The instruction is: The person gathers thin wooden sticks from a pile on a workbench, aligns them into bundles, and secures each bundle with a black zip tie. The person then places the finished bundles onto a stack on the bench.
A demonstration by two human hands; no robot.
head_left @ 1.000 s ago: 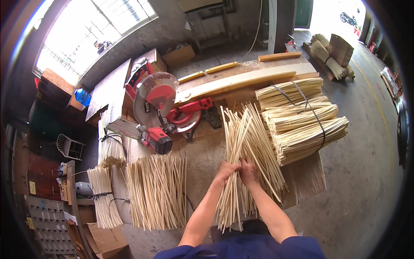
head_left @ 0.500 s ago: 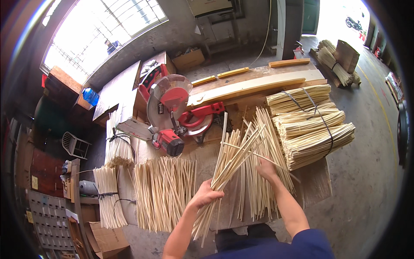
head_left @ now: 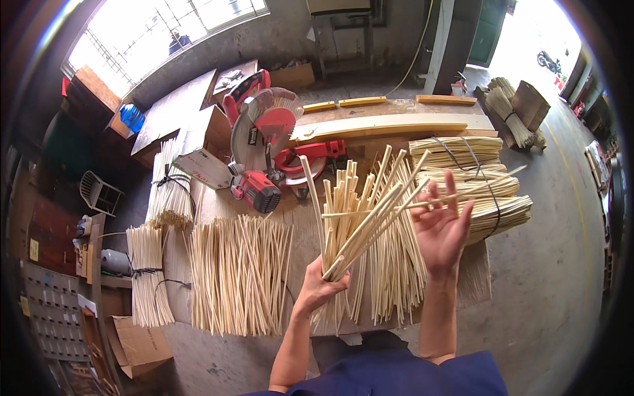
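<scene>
My left hand [head_left: 321, 285] is closed round the lower part of a bunch of thin pale wooden sticks [head_left: 360, 228], which fans out toward the top. To its right my right hand [head_left: 441, 237] is raised, palm showing and fingers spread. A few sticks from the bunch slant across beside its fingers and thumb; whether they touch the hand I cannot tell. Below and behind the bunch, loose sticks [head_left: 396, 280] lie on the table. A wide pile of similar sticks [head_left: 241, 277] lies left of my left hand.
A red mitre saw [head_left: 264, 152] stands beyond the piles. Strapped stick bundles [head_left: 456, 152] lie at right, with more tied bundles [head_left: 148, 277] at left. Boards [head_left: 396, 125] lie along the far side. A cardboard box [head_left: 139, 346] sits on the floor at lower left.
My right hand has lifted off the loose sticks, moved right and up, and spread its fingers. My left hand still holds the bunch, now slightly higher. The whole view has shifted a little.
</scene>
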